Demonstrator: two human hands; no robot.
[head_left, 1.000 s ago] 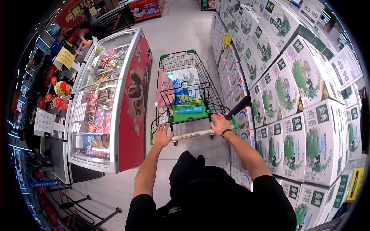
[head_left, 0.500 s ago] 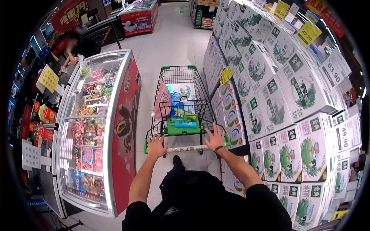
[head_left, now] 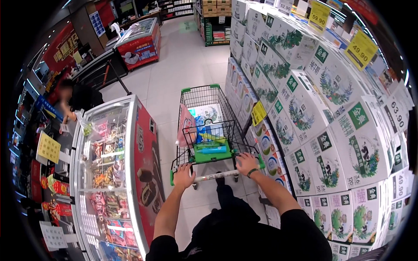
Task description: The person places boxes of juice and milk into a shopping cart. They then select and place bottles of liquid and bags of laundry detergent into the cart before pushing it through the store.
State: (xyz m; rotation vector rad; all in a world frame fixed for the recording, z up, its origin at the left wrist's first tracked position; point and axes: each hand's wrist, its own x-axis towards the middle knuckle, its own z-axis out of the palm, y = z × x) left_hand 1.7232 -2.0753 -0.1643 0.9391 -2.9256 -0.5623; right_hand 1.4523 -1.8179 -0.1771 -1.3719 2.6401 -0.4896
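Observation:
My left hand (head_left: 184, 176) lies over the left part of a shopping cart handle (head_left: 213, 175), its fingers curled over the bar. Near the bar's other end, my right hand (head_left: 247, 163) grips it, with a dark band at the wrist. The wire shopping cart (head_left: 229, 104) has green corner pieces. In its green fold-down seat (head_left: 204, 155) lies a light-blue packet (head_left: 214, 150). Farther in are a pink bag (head_left: 187, 126), a blue package (head_left: 203, 131) and a white printed box (head_left: 210, 109).
A glass-topped ice cream freezer (head_left: 136, 126) stands close on the left. Stacked white milk cartons (head_left: 326, 161) line the right side. Ahead runs the tiled aisle (head_left: 174, 65), with a red freezer (head_left: 138, 45) and shelving (head_left: 216, 32) beyond. A person (head_left: 85, 95) is at the left counter.
The cart and I have moved forward along the aisle, and the view has turned slightly left. My fingers look less spread on the handle. One leg has stepped forward.

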